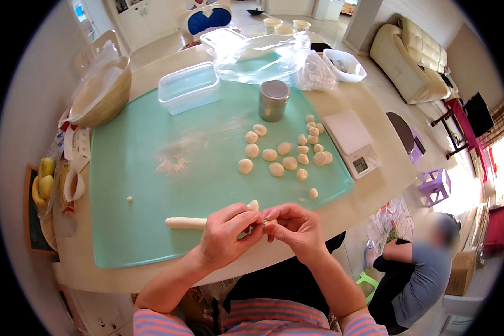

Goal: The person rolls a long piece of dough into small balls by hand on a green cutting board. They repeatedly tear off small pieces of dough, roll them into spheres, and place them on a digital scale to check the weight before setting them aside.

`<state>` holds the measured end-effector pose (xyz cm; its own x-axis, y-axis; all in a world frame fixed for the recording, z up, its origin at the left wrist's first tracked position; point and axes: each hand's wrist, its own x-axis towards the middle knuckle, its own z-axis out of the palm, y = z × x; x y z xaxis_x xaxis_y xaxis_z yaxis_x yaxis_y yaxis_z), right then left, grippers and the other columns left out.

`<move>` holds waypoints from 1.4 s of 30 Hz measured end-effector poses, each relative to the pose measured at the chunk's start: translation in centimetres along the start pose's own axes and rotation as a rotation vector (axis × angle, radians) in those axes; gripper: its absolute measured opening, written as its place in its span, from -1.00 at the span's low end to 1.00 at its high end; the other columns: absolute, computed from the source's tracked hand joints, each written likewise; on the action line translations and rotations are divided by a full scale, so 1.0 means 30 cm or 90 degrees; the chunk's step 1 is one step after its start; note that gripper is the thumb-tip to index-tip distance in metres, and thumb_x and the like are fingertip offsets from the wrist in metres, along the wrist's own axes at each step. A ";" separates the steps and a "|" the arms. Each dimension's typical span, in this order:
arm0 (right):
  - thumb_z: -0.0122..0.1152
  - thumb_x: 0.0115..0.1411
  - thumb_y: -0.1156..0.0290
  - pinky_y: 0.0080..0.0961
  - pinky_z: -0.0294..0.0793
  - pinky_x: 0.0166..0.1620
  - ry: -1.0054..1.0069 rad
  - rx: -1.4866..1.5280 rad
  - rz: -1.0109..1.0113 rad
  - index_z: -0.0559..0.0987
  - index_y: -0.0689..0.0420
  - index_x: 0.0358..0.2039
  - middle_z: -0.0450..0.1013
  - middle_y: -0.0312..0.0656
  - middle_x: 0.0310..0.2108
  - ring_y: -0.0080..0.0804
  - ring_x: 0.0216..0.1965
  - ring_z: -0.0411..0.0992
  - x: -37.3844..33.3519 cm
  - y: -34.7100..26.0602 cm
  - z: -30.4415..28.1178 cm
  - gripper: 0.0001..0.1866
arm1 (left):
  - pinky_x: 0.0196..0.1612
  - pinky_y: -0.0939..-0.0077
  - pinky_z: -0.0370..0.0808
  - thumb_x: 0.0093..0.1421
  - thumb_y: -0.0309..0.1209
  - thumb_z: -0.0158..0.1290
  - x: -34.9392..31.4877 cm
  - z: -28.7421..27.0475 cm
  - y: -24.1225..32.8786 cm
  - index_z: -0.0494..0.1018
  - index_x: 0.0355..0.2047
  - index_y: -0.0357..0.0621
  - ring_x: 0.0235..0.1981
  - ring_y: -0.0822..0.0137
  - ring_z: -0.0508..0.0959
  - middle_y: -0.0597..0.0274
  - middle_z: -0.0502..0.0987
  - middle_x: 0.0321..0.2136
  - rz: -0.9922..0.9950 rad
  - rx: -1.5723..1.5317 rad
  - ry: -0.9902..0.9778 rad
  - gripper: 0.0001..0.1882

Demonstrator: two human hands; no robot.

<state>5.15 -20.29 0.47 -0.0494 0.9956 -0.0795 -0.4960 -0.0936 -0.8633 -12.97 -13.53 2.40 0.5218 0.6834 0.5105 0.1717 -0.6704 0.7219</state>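
My left hand (pixel 228 232) and my right hand (pixel 297 228) meet above the near edge of a green mat (pixel 129 224). Their fingertips pinch together on a small piece of dough (pixel 270 222), which the fingers mostly cover. Under my left hand lies a dough rope (pixel 183 223); its far end shows past the knuckles. Several rounded dough balls (pixel 276 169) are spread over the right part of the mat, and a smaller lump (pixel 313 193) sits nearest my right hand. A loose dusting of flour (pixel 172 161) marks the middle left.
A grey metal canister (pixel 274 101) stands behind the dough balls, beside a clear plastic box (pixel 189 88). Right of the mat is a white kitchen scale (pixel 350 140). Plastic bags (pixel 263 61) and a woven basket (pixel 103 92) line the back. A person (pixel 417 274) sits low at the right.
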 end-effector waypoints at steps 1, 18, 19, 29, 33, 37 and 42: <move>0.28 0.26 0.61 -0.52 0.58 -0.23 -0.006 0.021 0.021 0.56 0.23 -0.17 0.56 -0.11 -0.12 -0.46 -0.21 0.53 0.000 0.000 -0.004 -0.86 | -0.53 0.44 0.48 -0.04 -0.65 0.29 0.002 -0.003 0.004 0.54 -0.34 -0.23 -0.55 0.23 0.54 0.18 0.52 -0.52 0.018 0.009 -0.011 -0.77; 0.23 0.20 0.62 -0.59 0.52 -0.23 0.321 -0.632 -0.265 0.62 0.29 -0.16 0.55 -0.19 -0.30 -0.50 -0.29 0.54 0.236 -0.401 -0.537 -0.82 | -0.38 0.56 0.59 0.12 -0.73 0.18 0.029 -0.030 -0.023 0.60 -0.33 -0.36 -0.43 0.35 0.64 0.11 0.63 -0.39 -0.121 -0.056 0.002 -0.89; 0.24 0.19 0.61 -0.56 0.52 -0.20 0.315 -0.710 -0.268 0.63 0.28 -0.17 0.55 -0.18 -0.29 -0.47 -0.27 0.54 0.269 -0.422 -0.568 -0.82 | -0.37 0.56 0.61 0.13 -0.74 0.16 0.028 -0.031 -0.023 0.60 -0.32 -0.36 -0.42 0.38 0.64 0.10 0.63 -0.37 -0.129 -0.056 -0.004 -0.88; 0.22 0.30 0.49 -0.56 0.51 -0.15 0.383 -0.629 -0.312 0.69 0.19 -0.11 0.65 -0.27 -0.21 -0.58 -0.26 0.56 0.293 -0.504 -0.726 -0.80 | -0.34 0.58 0.59 0.10 -0.81 0.05 0.022 -0.049 -0.045 0.49 -0.33 -0.31 -0.33 0.42 0.59 0.16 0.57 -0.31 -0.271 -0.188 0.047 -0.81; 0.20 0.31 0.52 -0.66 0.48 -0.28 0.395 -0.621 -0.308 0.70 0.18 -0.14 0.64 -0.33 -0.26 -0.68 -0.35 0.49 0.264 -0.529 -0.749 -0.82 | -0.35 0.60 0.58 0.09 -0.83 0.04 0.025 -0.048 -0.042 0.49 -0.33 -0.31 -0.32 0.43 0.57 0.15 0.55 -0.28 -0.292 -0.208 0.056 -0.80; 0.22 0.28 0.51 -0.64 0.47 -0.29 0.379 -0.615 -0.276 0.69 0.19 -0.13 0.63 -0.36 -0.30 -0.69 -0.42 0.42 0.267 -0.511 -0.726 -0.82 | -0.38 0.62 0.58 0.10 -0.83 0.05 0.035 -0.047 -0.044 0.52 -0.30 -0.33 -0.31 0.43 0.56 0.14 0.53 -0.25 -0.291 -0.197 0.059 -0.79; 0.26 0.26 0.44 -0.50 0.48 -0.17 0.286 -0.690 -0.247 0.65 0.23 -0.07 0.61 -0.24 -0.20 -0.52 -0.24 0.50 0.292 -0.492 -0.710 -0.75 | -0.39 0.63 0.59 0.09 -0.84 0.08 0.032 -0.047 -0.059 0.55 -0.27 -0.36 -0.30 0.42 0.56 0.12 0.53 -0.25 -0.271 -0.190 0.056 -0.77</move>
<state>30.51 -10.11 1.88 0.3490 0.8895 0.2950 0.5736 0.0461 -0.8178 -13.95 -11.27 2.28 0.3831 0.9077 0.1713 0.1008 -0.2254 0.9690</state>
